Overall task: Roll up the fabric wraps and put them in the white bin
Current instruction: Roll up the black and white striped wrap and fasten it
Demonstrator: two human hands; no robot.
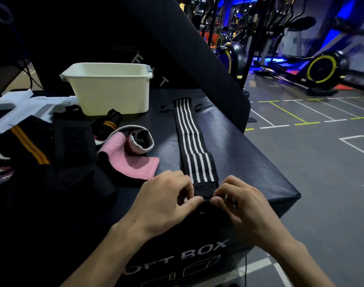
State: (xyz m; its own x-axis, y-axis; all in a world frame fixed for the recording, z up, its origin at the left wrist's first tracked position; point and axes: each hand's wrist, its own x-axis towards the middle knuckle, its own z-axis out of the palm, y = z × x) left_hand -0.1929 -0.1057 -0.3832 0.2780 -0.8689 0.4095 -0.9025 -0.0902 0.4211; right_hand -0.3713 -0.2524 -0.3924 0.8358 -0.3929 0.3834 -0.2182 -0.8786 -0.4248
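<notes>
Gym machines are glowing behind the black soft box (249, 154); at its near edge the left hand (164, 200) and right hand (242, 200) are pinching the striped wrap (194, 146), whose first fold risks going crooked; the white bin (108, 88) is waiting at the far edge.

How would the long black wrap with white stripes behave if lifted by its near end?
The long black fabric wrap with white stripes lies flat and follows the black box top, so it would probably droop limply. It looks thin, so likely light. Flat fabric seems unlikely to roll away by itself.
</notes>
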